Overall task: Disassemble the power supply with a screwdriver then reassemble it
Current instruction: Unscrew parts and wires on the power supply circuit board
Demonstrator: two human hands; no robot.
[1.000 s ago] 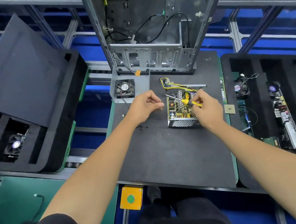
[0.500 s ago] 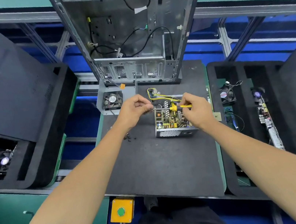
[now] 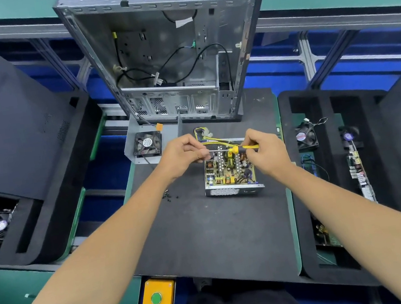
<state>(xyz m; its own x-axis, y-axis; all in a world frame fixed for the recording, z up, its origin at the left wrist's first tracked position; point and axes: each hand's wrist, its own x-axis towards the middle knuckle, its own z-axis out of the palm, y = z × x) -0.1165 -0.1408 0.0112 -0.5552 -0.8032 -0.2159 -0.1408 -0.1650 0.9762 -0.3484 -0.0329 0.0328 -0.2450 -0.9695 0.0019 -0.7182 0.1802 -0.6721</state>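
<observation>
Right hand [image 3: 266, 153]: curled round the yellow-and-black handle of the screwdriver [image 3: 236, 149], held level above the power supply [image 3: 231, 172].
Left hand [image 3: 183, 154]: fingertips pinched together at the tip end of the screwdriver's metal shaft; whether a screw sits between them, cannot tell.
Writing: round label on the fan [image 3: 147, 144] too small to read; small yellow sticker on top of the computer case [image 3: 166, 52], also unreadable.
Power supply: cover off, circuit board facing up, on the black mat [image 3: 205, 229]; directly under the screwdriver, between the two hands and slightly nearer the body.
Wires [image 3: 211, 137]: yellow and black bundle at the far edge of the power supply, just behind the hands.
Screws [image 3: 169, 196]: small dark cluster on the mat left of the power supply, below the left wrist.
Fan: on a grey metal plate, far left of the power supply.
Computer case: upright and open, behind the power supply.
Yellow button box [image 3: 159, 298]: at the mat's near edge, well short of the power supply.
</observation>
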